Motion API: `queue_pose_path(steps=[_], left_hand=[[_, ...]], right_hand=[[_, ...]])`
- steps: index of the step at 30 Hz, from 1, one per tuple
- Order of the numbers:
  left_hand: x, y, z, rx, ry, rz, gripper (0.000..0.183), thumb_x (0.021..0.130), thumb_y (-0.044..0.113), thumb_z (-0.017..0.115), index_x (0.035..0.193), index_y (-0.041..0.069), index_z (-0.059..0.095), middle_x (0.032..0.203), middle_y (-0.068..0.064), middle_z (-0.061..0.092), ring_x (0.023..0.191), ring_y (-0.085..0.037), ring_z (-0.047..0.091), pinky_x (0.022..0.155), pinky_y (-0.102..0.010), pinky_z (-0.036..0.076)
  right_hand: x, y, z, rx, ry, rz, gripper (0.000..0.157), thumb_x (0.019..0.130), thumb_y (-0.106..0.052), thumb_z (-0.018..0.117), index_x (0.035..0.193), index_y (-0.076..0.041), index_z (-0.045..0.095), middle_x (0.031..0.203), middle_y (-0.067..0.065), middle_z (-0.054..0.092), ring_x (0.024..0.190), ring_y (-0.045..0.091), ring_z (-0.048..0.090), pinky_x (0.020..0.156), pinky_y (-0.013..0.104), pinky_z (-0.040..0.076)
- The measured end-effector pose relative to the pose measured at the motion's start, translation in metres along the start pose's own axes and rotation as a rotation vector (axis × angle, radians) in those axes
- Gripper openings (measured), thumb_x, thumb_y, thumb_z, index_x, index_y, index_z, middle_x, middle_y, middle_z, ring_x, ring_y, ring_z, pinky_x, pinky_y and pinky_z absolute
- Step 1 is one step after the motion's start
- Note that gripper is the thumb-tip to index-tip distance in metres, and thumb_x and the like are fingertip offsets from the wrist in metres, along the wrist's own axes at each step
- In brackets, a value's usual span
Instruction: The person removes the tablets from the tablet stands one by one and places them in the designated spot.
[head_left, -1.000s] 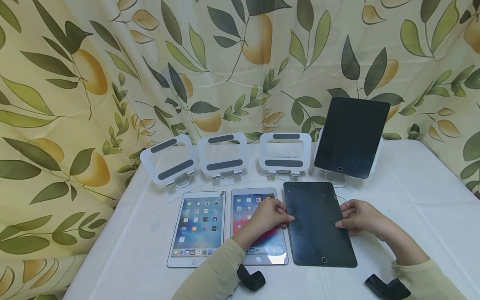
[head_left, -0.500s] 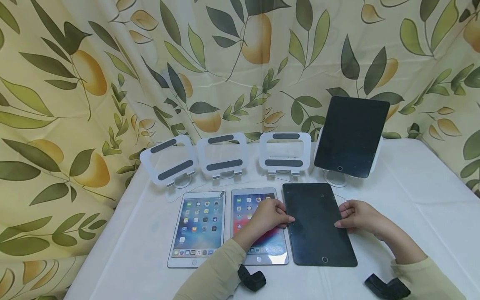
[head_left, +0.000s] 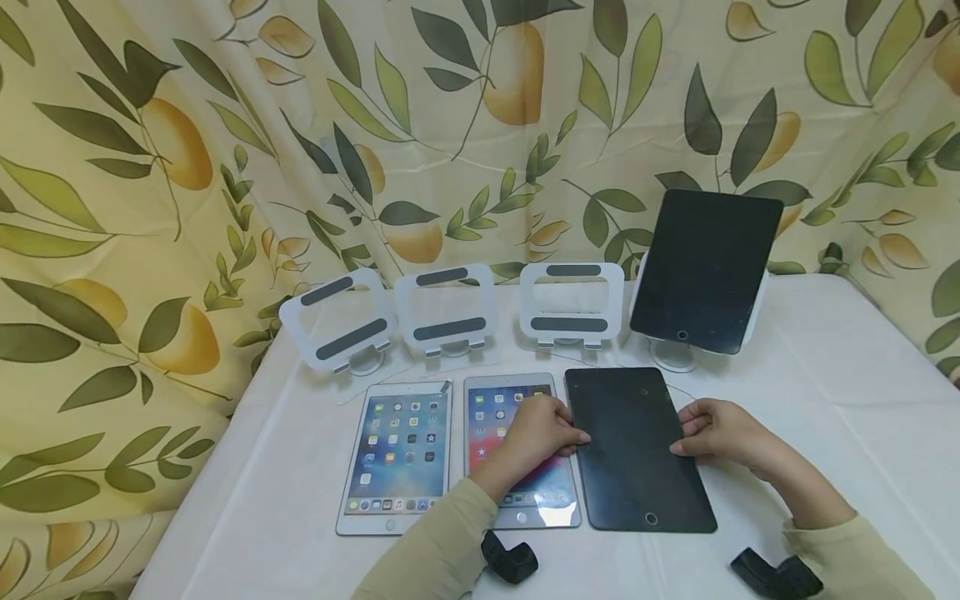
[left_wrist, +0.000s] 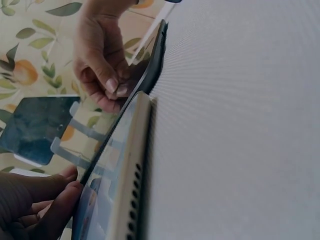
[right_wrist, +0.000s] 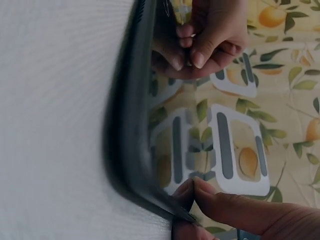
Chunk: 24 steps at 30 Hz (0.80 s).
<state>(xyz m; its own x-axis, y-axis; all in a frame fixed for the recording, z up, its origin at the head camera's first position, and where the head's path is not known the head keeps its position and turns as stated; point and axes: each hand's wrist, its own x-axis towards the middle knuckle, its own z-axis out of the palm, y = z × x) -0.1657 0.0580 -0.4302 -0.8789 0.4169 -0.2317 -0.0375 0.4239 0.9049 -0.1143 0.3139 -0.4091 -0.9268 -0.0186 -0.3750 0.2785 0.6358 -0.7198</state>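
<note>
A black tablet (head_left: 637, 467) lies screen up on the white tablecloth, its round home button toward the person. My left hand (head_left: 542, 429) pinches its left long edge, thumb on top, while the forearm passes over a white tablet (head_left: 483, 407) with a lit blue and red screen. On the opposite edge my right hand (head_left: 723, 435) pinches the same black tablet. Thumb and finger (right_wrist: 230, 207) meet around that edge in the right wrist view. The left wrist view shows the left fingers (left_wrist: 57, 200) at the black tablet's edge, beside the white one.
Another white tablet (head_left: 397, 450) with a lit screen lies at the left. Behind stand white tablet stands (head_left: 570, 325) with grey pads. On the rightmost stand leans a second black tablet (head_left: 705, 275). A patterned curtain (head_left: 450, 183) hangs behind the table.
The black tablet's far edge has shifted very slightly toward the person. Both hands keep their hold in nearly the same place.
</note>
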Motion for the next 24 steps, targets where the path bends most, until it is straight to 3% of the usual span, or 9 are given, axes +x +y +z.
queue_pose_path(steps=[7, 14, 24], left_hand=[[-0.001, -0.002, -0.004, 0.027, -0.013, 0.046, 0.032, 0.077, 0.005, 0.076, 0.102, -0.010, 0.063, 0.068, -0.005, 0.070, 0.053, -0.010, 0.065, 0.053, -0.020, 0.054], [-0.003, -0.001, -0.013, 0.083, -0.044, 0.102, 0.041, 0.076, 0.011, 0.078, 0.110, -0.006, 0.063, 0.070, -0.002, 0.069, 0.056, -0.009, 0.065, 0.057, -0.019, 0.054], [0.010, 0.015, -0.023, -0.025, -0.065, 0.048, 0.040, 0.078, 0.014, 0.077, 0.113, 0.000, 0.063, 0.076, -0.002, 0.068, 0.064, -0.016, 0.070, 0.056, -0.026, 0.056]], right_hand=[[0.000, -0.002, -0.004, -0.031, 0.007, 0.015, 0.051, 0.076, -0.012, 0.077, 0.109, 0.015, 0.049, 0.087, 0.011, 0.060, 0.072, 0.016, 0.057, 0.063, 0.026, 0.054], [-0.007, -0.006, -0.013, -0.032, 0.035, -0.004, 0.054, 0.081, -0.018, 0.073, 0.115, 0.016, 0.048, 0.092, 0.013, 0.062, 0.075, 0.017, 0.062, 0.066, 0.029, 0.056], [-0.013, -0.008, -0.026, -0.020, 0.082, -0.040, 0.056, 0.085, -0.021, 0.069, 0.118, 0.018, 0.047, 0.091, 0.010, 0.064, 0.074, 0.015, 0.062, 0.066, 0.027, 0.056]])
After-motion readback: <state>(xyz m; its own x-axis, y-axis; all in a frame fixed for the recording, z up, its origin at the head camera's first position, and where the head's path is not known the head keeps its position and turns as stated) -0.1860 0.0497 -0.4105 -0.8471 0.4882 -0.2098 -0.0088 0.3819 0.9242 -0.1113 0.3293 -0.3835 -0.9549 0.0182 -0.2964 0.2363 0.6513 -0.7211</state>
